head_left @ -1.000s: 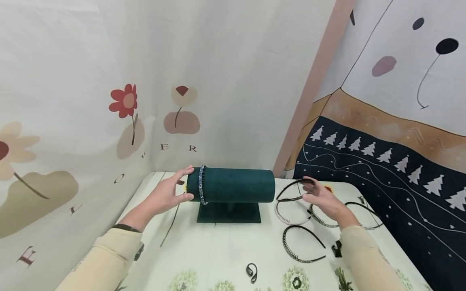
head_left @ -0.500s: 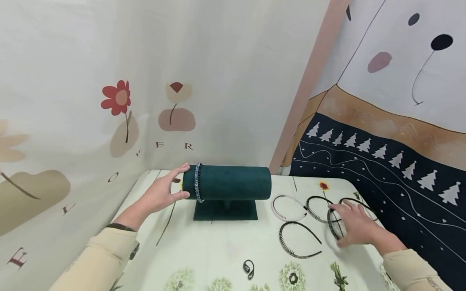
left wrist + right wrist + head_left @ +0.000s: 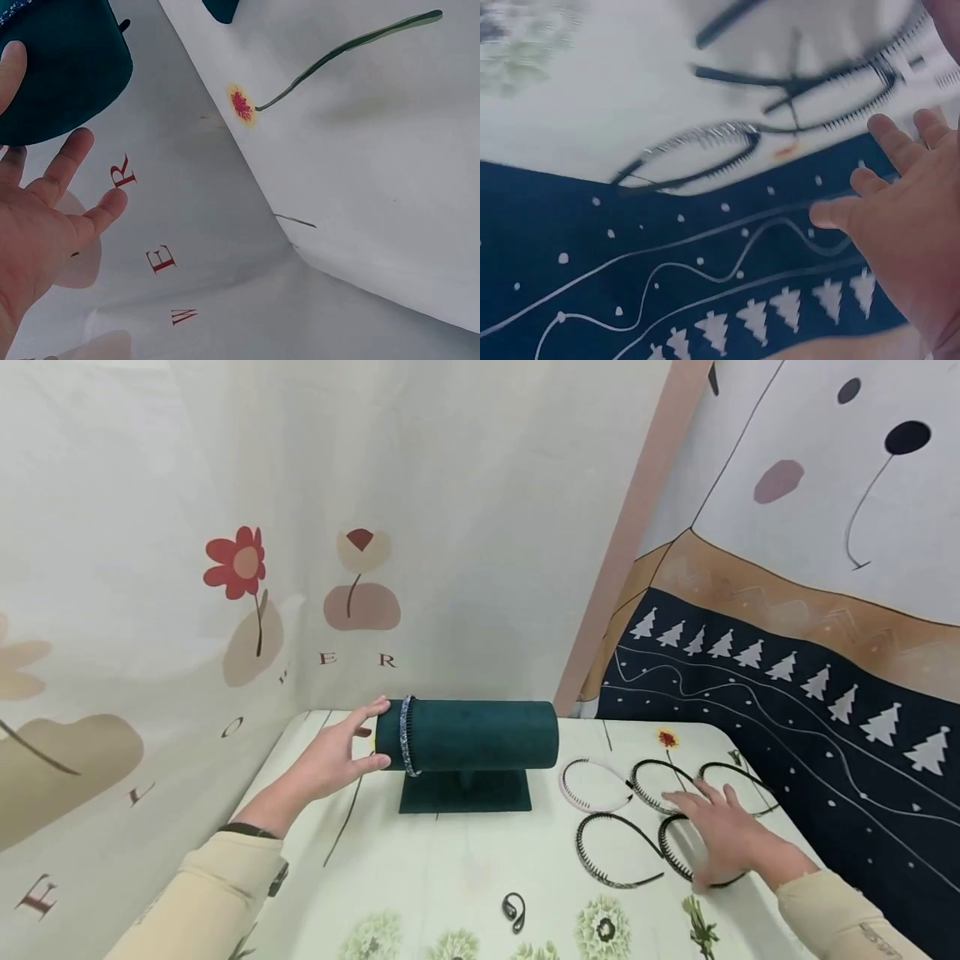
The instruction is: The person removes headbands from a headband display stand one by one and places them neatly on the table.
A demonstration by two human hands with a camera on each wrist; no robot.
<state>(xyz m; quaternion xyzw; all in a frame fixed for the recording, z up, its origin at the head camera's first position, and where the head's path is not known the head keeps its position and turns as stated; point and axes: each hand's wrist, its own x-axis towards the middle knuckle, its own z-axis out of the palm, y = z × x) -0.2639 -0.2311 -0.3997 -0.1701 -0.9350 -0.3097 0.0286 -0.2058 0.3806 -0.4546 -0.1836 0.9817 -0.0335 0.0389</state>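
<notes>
A dark green velvet roll stand [image 3: 480, 735] stands upright on the table, with a glittery blue headband [image 3: 406, 735] round its left part. My left hand [image 3: 333, 756] holds the roll's left end, thumb in front and index finger on top. In the left wrist view, the other fingers of that hand [image 3: 45, 217] spread beside the roll's end. Over the right side of the table, my right hand [image 3: 723, 835] has its fingers spread and holds nothing. Below it lies a black toothed headband [image 3: 667, 852], partly hidden by the hand.
Several more headbands lie to the stand's right: a pale pink one [image 3: 573, 800], a black one [image 3: 587, 865] in front, and others behind. A black earphone [image 3: 514, 912] lies near the front. Printed cloth walls [image 3: 480, 543] rise behind the table and along both sides.
My right hand has carried the black headband from beside the stand to the front right and let it go on the table. The left hand has stayed on the stand.
</notes>
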